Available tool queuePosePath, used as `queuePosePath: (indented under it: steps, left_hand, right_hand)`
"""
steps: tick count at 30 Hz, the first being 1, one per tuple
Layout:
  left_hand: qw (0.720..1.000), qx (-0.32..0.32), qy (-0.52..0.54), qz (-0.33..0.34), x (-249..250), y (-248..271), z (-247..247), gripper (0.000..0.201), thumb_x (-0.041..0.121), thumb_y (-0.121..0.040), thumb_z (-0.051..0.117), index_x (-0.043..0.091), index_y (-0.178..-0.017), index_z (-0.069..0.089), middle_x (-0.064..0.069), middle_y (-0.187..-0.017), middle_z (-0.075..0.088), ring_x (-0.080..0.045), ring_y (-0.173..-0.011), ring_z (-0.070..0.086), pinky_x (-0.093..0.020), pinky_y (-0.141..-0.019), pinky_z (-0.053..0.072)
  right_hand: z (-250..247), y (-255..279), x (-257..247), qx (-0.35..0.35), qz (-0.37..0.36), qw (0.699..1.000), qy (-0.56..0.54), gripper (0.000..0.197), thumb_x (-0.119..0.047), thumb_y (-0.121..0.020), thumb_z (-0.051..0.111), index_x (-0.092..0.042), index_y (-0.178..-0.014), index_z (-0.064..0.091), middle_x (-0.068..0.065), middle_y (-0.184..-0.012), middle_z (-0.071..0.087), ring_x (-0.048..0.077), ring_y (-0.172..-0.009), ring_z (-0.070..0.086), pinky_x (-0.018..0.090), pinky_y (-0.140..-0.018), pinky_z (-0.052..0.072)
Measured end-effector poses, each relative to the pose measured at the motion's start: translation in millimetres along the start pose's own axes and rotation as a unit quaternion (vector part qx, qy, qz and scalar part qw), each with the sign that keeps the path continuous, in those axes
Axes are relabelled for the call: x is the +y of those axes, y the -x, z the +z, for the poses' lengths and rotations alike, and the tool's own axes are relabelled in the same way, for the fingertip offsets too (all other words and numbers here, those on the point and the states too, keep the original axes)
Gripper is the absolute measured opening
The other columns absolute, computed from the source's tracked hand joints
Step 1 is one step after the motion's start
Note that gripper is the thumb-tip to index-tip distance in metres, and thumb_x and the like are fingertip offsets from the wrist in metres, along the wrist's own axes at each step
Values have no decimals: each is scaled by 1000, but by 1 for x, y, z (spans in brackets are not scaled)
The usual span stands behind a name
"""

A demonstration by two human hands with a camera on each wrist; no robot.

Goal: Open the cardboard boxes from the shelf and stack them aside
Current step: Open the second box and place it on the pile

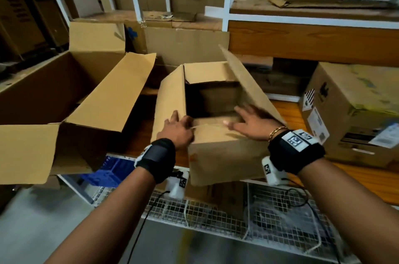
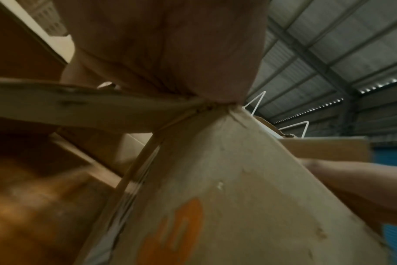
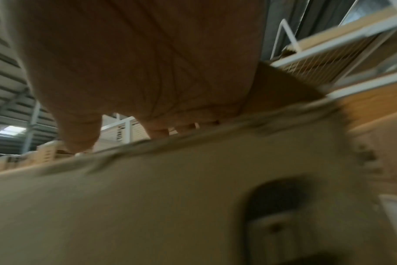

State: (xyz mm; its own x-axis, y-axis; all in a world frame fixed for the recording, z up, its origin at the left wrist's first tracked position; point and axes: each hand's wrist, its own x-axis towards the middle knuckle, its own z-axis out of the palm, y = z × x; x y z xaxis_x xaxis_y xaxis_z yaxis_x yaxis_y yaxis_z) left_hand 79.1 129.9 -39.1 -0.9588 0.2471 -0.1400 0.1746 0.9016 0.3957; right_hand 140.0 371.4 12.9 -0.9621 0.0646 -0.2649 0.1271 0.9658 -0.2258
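A brown cardboard box (image 1: pixel 222 155) stands tilted at the shelf's front edge, top open and dark inside. Its left flap folds outward and its right flap (image 1: pixel 244 78) stands up. My left hand (image 1: pixel 176 127) rests on the near left corner, fingers lying over the left flap. My right hand (image 1: pixel 250 122) lies with spread, straight fingers on the base of the right flap, thumb on the near flap. The left wrist view shows the palm (image 2: pixel 170 53) over the box corner (image 2: pixel 215 197). The blurred right wrist view shows the palm (image 3: pixel 136 62) above the box wall (image 3: pixel 147 197).
A large opened box (image 1: pixel 71 95) with spread flaps fills the left. A closed, labelled box (image 1: pixel 356 116) sits on the wooden shelf board (image 1: pixel 356 179) at right. Flattened cardboard (image 1: pixel 185 45) leans behind. Below are a wire mesh shelf (image 1: pixel 237 220) and a blue crate (image 1: pixel 108 170).
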Motion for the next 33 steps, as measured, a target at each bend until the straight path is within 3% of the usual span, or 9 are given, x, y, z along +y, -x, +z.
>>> queuePosePath:
  steps: [5, 8, 10, 14, 18, 24, 28, 30, 33]
  left_hand:
    - [1000, -2, -31, -3, -20, -19, -18, 57, 39, -93, 48, 36, -147, 31, -7, -163, 3, -34, -144, 25, -43, -117, 26]
    - [1000, 0, -18, -8, -25, -21, -20, 53, 43, -95, 46, 42, -146, 30, -1, -164, 3, -32, -143, 28, -40, -114, 28]
    - [1000, 2, -1, -8, -24, -20, -18, 49, 47, -96, 44, 46, -143, 32, 3, -164, 4, -33, -142, 30, -42, -113, 30]
    - [1000, 1, 16, 6, -29, -21, -16, 46, 50, -95, 44, 48, -140, 35, 5, -163, 7, -34, -140, 34, -41, -111, 32]
    - [999, 7, 42, 8, -29, -19, -16, 44, 50, -95, 44, 48, -138, 38, 7, -163, 9, -33, -139, 36, -41, -111, 34]
    - [999, 16, 49, 16, -28, -13, -15, 45, 50, -98, 39, 44, -143, 36, 2, -163, 8, -30, -143, 29, -39, -114, 26]
    - [996, 23, 79, 18, -30, -10, -13, 46, 48, -99, 38, 42, -145, 35, -1, -163, 8, -30, -146, 22, -40, -118, 21]
    - [995, 29, 94, 21, -31, -10, -11, 51, 53, -98, 36, 44, -148, 27, 0, -163, 9, -29, -147, 20, -45, -119, 21]
    - [988, 81, 125, 32, -35, -7, -8, 63, 62, -96, 26, 41, -153, 7, -1, -162, 18, -26, -145, 24, -49, -116, 24]
  right_hand:
    - [-8, -5, 80, 136, 94, 981, 106, 93, -84, -73, 38, -35, -151, 24, 0, -164, 11, 33, -147, 15, 55, -115, 16]
    - [11, 1, 107, 63, 101, 977, -180, 108, -87, -60, 52, -32, -150, 30, 5, -150, 40, 30, -128, 45, 45, -94, 46]
    - [27, 0, 109, 52, 93, 952, -286, 86, -72, -77, 57, -39, -151, 29, 3, -139, 51, 29, -113, 55, 46, -86, 53]
    - [24, -14, 98, 71, 80, 984, -141, 74, -49, -92, 53, -36, -155, 15, 2, -150, 41, 29, -120, 53, 41, -93, 49]
    - [4, -16, 68, 122, -12, 991, 60, 68, -52, -91, 50, -31, -152, 27, -3, -162, 19, 24, -143, 29, 41, -113, 29]
    - [3, -58, 5, -94, -12, 991, 90, 79, -76, -89, 24, -26, -148, 38, 4, -157, 35, 28, -140, 35, 42, -115, 27]
    - [17, -83, -14, -139, 21, 989, 45, 94, -86, -80, 23, -24, -150, 36, 3, -160, 28, 27, -145, 28, 45, -118, 20]
    - [21, -86, -12, -117, 10, 993, 32, 97, -88, -76, 24, -23, -144, 47, 6, -155, 37, 28, -137, 39, 44, -112, 29]
    - [8, -78, -8, 81, -20, 996, -18, 59, -73, -89, 31, -26, -104, 63, 5, -112, 67, 21, -93, 59, 36, -84, 48]
